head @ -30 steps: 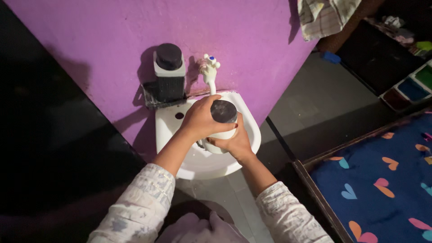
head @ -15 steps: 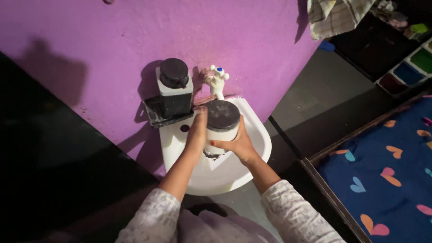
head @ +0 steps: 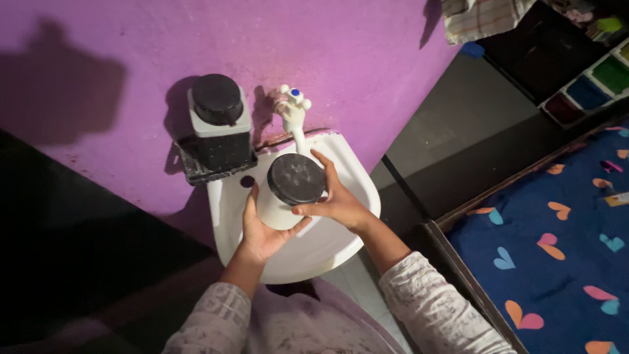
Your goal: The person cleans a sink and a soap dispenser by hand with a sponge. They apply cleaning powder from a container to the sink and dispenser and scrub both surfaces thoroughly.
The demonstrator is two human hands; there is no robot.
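A white jar with a black lid (head: 293, 187) is clasped by both the left hand (head: 262, 233) and the right hand (head: 337, 200) over the sink (head: 226, 203), below the tap (head: 293, 108).

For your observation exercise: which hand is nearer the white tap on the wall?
Right. The right hand grips the black-lidded jar just below the tap; the left hand cups the jar lower down.

1. The left hand (head: 262, 229) lies palm up, fingers curled upward in a cupping grip.
2. The right hand (head: 334, 200) arches in from the side, fingers spread, thumb pointing left.
3. Both forearms reach forward, bare below pale patterned sleeves.
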